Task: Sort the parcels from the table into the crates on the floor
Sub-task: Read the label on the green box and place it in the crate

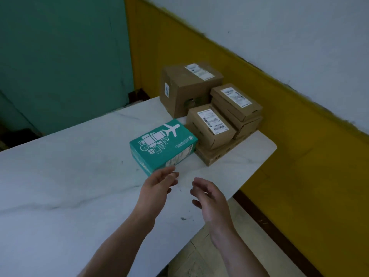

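1. The teal parcel (162, 144) is located on the white marbled tabletop (69, 186), near its far right corner, lying flat.
2. Just behind and to the right of it, four smaller brown cartons are stacked in two pairs. A labelled carton (209, 128) lies on a flat carton (215, 155), and an upper carton (235, 100) lies on a lower carton (249, 126).
3. A large cardboard box (179, 92) is placed behind these, at the tabletop's far edge.
4. The left hand (157, 188) is held released, fingers extended, at the teal parcel's near corner. Contact cannot be confirmed.
5. The right hand (209, 200) is held loosely curled above the tabletop, grasping nothing, just beside the left.
6. The corner is enclosed by a teal wall (60, 56) and a yellow-and-white wall (279, 96).
7. The teal parcel is printed with a white aeroplane, box and clock symbols. White barcode labels are fixed to three of the brown cartons. Their text is too small to be read.
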Demonstrator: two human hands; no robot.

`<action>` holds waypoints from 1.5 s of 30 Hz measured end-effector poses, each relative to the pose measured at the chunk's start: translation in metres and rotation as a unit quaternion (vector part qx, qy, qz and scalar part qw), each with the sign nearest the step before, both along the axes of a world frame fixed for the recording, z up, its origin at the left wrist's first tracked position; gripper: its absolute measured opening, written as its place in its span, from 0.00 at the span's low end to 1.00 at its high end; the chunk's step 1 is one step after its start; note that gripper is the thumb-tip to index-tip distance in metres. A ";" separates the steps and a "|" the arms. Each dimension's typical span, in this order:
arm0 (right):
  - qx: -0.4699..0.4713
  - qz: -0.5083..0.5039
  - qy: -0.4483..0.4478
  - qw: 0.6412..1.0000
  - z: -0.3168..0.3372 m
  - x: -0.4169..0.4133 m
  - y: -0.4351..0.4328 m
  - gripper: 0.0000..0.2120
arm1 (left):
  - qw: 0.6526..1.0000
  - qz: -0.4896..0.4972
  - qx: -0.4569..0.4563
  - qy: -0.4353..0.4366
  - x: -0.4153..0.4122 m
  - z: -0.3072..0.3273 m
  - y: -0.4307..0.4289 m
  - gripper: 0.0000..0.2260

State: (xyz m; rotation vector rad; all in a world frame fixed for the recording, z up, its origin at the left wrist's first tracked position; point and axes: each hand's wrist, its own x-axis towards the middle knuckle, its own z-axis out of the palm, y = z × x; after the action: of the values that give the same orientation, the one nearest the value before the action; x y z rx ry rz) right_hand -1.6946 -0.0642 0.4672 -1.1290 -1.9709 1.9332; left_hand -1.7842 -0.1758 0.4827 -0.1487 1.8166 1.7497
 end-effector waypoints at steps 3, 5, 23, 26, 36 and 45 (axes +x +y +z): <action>-0.014 0.009 -0.017 1.000 -0.005 -0.029 0.026 0.11 | 0.999 0.039 -0.019 -0.010 -0.021 -0.006 0.015 0.06; -0.020 0.019 -0.017 0.999 -0.007 -0.045 0.037 0.12 | 0.998 0.064 -0.024 -0.006 -0.026 -0.010 0.020 0.06; 0.029 0.216 -0.064 0.974 -0.054 -0.168 0.147 0.29 | 0.922 0.363 -0.126 -0.035 -0.053 -0.049 0.075 0.29; 0.017 0.243 -0.081 0.966 -0.062 -0.168 0.151 0.26 | 0.934 0.330 -0.105 -0.086 -0.055 -0.057 0.083 0.30; 0.020 0.243 -0.035 0.969 -0.049 -0.159 0.140 0.20 | 0.926 0.360 -0.066 -0.098 -0.042 -0.058 0.072 0.18; 0.064 0.184 -0.005 0.981 -0.042 -0.140 0.106 0.26 | 0.912 0.391 -0.009 -0.128 -0.034 -0.053 0.036 0.10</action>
State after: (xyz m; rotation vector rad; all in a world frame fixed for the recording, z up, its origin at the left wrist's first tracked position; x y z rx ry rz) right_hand -1.8343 0.0416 0.4250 -0.7853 -2.4108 1.9236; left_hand -1.8180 -0.1399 0.4298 -1.1963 1.6793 2.0836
